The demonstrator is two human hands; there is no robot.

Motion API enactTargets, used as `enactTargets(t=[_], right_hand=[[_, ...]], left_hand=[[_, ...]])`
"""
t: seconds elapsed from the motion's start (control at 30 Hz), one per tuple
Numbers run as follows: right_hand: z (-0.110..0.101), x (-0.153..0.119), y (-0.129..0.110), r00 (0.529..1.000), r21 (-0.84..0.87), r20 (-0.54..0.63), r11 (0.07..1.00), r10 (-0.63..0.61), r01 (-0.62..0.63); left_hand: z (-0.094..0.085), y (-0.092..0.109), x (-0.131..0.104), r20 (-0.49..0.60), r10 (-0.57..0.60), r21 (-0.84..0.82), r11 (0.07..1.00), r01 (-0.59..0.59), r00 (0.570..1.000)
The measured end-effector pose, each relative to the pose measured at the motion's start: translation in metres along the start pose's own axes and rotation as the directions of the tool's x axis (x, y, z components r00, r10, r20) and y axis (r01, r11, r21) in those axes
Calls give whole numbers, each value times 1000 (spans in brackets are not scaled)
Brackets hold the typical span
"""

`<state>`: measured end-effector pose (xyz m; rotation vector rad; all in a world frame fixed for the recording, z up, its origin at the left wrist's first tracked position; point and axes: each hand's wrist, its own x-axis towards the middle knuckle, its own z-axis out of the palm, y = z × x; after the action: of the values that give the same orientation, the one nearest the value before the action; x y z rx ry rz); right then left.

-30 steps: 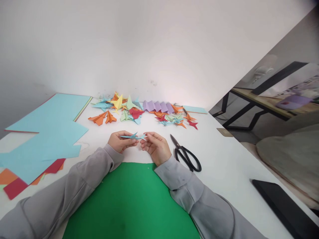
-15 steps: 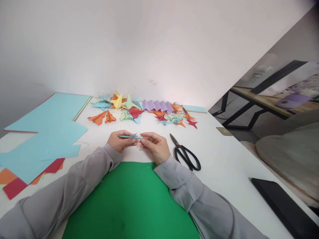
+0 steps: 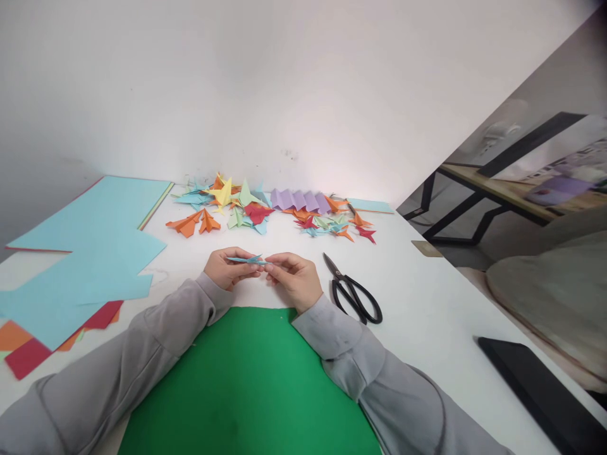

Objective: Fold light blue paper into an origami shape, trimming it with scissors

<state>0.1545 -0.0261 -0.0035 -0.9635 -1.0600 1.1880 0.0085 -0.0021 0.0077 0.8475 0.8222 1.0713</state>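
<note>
A small folded light-blue paper figure (image 3: 246, 259) is held up between my two hands, above the far edge of a green sheet (image 3: 251, 373). My left hand (image 3: 226, 268) is closed in a pinch on its left part. The fingertips of my right hand (image 3: 298, 277) pinch its right end, so that end is mostly hidden. To the right of my right hand lie black-handled scissors (image 3: 356, 294), touched by neither hand.
Folded paper figures in several colours, such as an orange one (image 3: 184, 224), lie along the wall, with a pleated purple paper (image 3: 300, 201) among them. Light-blue sheets (image 3: 102, 265) cover the left side. A black flat object (image 3: 535, 385) lies on the right of the white table (image 3: 427, 316).
My right fingertips have shifted very slightly left along the paper figure, closer to my left hand. Otherwise things look the same.
</note>
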Motion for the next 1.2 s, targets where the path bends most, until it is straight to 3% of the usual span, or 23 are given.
enactTargets(t=[0.6, 0.8, 0.97, 1.2], right_hand=[[-1, 0, -1, 999, 39, 5, 998, 49, -49], [-3, 2, -2, 992, 143, -28, 982, 126, -121], [-5, 4, 0, 972, 162, 11, 959, 236, -234], [-2, 2, -1, 989, 74, -14, 986, 148, -146]], left_hand=[[2, 2, -2, -1, 18, 24, 1000, -18, 1000], [3, 2, -3, -11, 67, 18, 998, -67, 998], [2, 2, -3, -18, 77, 35, 996, -77, 997], [2, 0, -2, -11, 85, 84, 993, -84, 996]])
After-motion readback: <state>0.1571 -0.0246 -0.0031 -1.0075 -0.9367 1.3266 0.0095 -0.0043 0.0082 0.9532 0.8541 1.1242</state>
